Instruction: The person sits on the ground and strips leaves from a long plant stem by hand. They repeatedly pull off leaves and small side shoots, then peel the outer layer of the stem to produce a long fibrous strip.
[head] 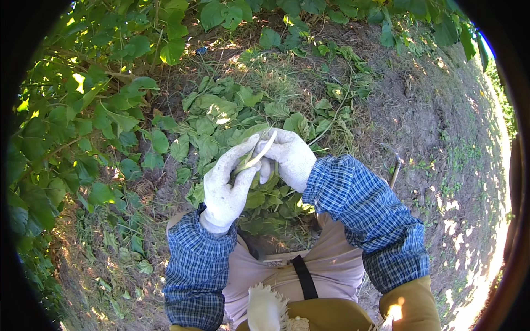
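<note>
Both my hands wear white knit gloves and meet above a heap of cut green leaves [223,111]. My left hand [225,186] holds a thin green and pale plant strip [264,151] between thumb and fingers. The strip's whitish, pointed end curves up across the fingers of my right hand [290,157]. That hand is curled and pinches at the strip's upper part; its exact grip is partly hidden. Blue checked oversleeves [348,198] cover both forearms.
Leafy bushes [83,111] crowd the left and top. On the dirt at right lies a sickle [396,165] with a wooden handle. A long leafy twig [339,107] lies beyond the heap. My legs [331,248] are bent apart below the hands.
</note>
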The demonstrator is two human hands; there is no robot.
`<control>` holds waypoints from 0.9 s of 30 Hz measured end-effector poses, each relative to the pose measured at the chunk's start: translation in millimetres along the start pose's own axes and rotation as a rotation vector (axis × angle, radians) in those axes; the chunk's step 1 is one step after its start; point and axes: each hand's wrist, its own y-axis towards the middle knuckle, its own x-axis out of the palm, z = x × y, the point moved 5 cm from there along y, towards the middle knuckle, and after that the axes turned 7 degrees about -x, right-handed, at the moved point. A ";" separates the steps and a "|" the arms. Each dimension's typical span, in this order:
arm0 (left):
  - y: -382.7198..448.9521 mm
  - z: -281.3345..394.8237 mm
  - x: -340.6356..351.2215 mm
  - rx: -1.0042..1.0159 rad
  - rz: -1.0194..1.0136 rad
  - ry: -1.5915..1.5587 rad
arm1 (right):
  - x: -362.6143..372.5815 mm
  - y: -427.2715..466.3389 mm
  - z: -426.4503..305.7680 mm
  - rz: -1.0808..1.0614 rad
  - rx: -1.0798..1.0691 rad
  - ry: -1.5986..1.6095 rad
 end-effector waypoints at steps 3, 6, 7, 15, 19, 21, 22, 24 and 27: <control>-1.6 -4.7 -7.8 -0.037 0.100 0.004 | 8.2 -5.2 -11.6 0.017 -0.041 0.005; 0.4 -2.8 -8.4 -0.076 0.144 0.068 | 6.8 -6.2 -16.1 0.001 -0.077 0.012; 0.4 -3.1 -8.4 -0.098 0.145 0.106 | 6.3 -7.1 -17.4 0.013 -0.088 0.020; 6.2 -6.1 -5.5 -0.219 -0.042 0.180 | -0.4 -3.6 -30.5 0.025 -0.113 0.140; 0.1 -1.2 -3.0 -0.077 -0.026 0.209 | -2.9 -4.1 -19.1 0.093 -0.066 0.179; -0.7 3.4 -0.5 0.039 -0.009 0.275 | -3.4 -2.9 -13.8 0.071 -0.051 0.176; 0.1 8.3 1.6 0.103 -0.007 0.314 | -3.8 -2.1 -12.2 0.054 -0.032 0.157; -0.3 13.0 3.2 0.152 -0.033 0.401 | -2.1 -4.8 -12.5 0.119 0.004 0.154; -5.8 21.2 3.4 0.264 -0.024 0.467 | -3.7 -4.4 -8.5 0.154 0.059 0.119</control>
